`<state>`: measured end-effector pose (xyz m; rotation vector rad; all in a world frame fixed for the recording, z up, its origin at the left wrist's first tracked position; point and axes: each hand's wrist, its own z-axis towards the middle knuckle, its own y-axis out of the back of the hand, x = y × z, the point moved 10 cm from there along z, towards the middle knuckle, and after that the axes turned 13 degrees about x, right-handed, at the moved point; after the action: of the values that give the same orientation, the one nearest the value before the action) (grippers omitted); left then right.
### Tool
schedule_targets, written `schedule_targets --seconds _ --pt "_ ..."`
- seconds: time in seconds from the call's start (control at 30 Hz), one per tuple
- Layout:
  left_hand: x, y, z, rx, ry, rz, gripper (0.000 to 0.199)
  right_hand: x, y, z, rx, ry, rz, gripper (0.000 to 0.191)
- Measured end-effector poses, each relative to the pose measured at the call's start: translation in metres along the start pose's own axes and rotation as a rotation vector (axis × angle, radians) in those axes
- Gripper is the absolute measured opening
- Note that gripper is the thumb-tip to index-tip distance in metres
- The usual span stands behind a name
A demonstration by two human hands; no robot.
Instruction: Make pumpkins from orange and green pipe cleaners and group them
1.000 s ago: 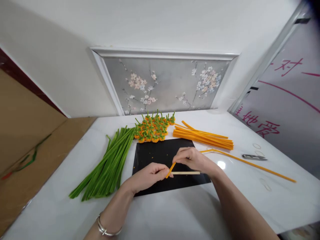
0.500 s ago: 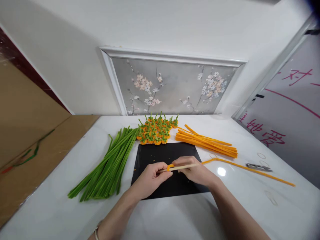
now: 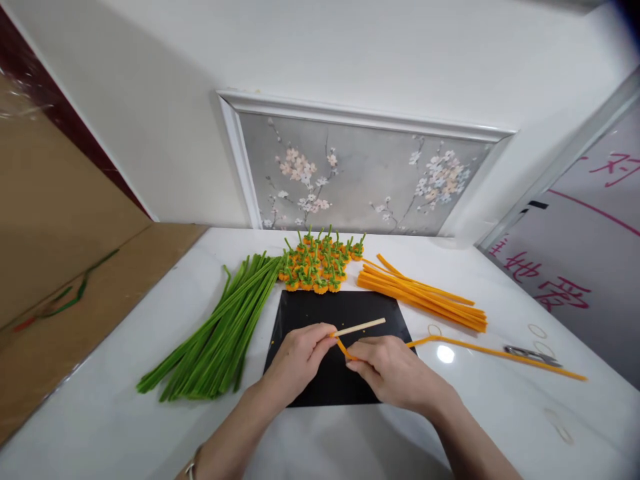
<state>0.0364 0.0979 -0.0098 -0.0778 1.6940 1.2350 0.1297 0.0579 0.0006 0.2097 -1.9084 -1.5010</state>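
Note:
Over the black mat [image 3: 345,307], my left hand [image 3: 303,353] is closed on a thin pale wooden stick [image 3: 363,327], whose free end points right and slightly up. An orange pipe cleaner [image 3: 495,351] comes off the stick at my left fingertips. My right hand [image 3: 395,367] pinches it a short way below, and its long tail runs out to the right over the white table. Part of the stick is hidden inside my left hand.
Green pipe cleaners [image 3: 215,340] lie in a bundle at left. Several small orange-and-green pieces [image 3: 320,267] stand behind the mat. Orange pipe cleaners [image 3: 425,293] are heaped at back right. Snippers [image 3: 533,355] and rubber bands [image 3: 537,331] lie at right.
My right hand has moved down and away from the stick, drawing the orange pipe cleaner off it at a slant. The stick now tilts up at its right end. The view has shifted a little.

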Motion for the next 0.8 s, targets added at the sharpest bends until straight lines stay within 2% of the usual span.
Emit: schedule_targets --seconds 0.23,0.5,0.67,0.8 --pt "0.0 -0.005 0.002 0.065 0.023 0.072 0.019 0.007 0.016 -0.006 -0.133 -0.022 -0.207 0.016" --pt "-0.004 -0.017 0.001 0.124 0.012 0.276 0.016 0.023 0.011 -0.002 -0.148 0.01 -0.348 0.019" --pt "-0.011 -0.028 0.001 0.154 -0.013 0.471 0.013 0.02 0.03 -0.005 -0.266 -0.021 -0.365 0.016" --pt "-0.016 -0.028 -0.001 0.152 -0.035 0.484 0.009 0.005 0.048 -0.008 -0.309 -0.098 -0.318 0.013"
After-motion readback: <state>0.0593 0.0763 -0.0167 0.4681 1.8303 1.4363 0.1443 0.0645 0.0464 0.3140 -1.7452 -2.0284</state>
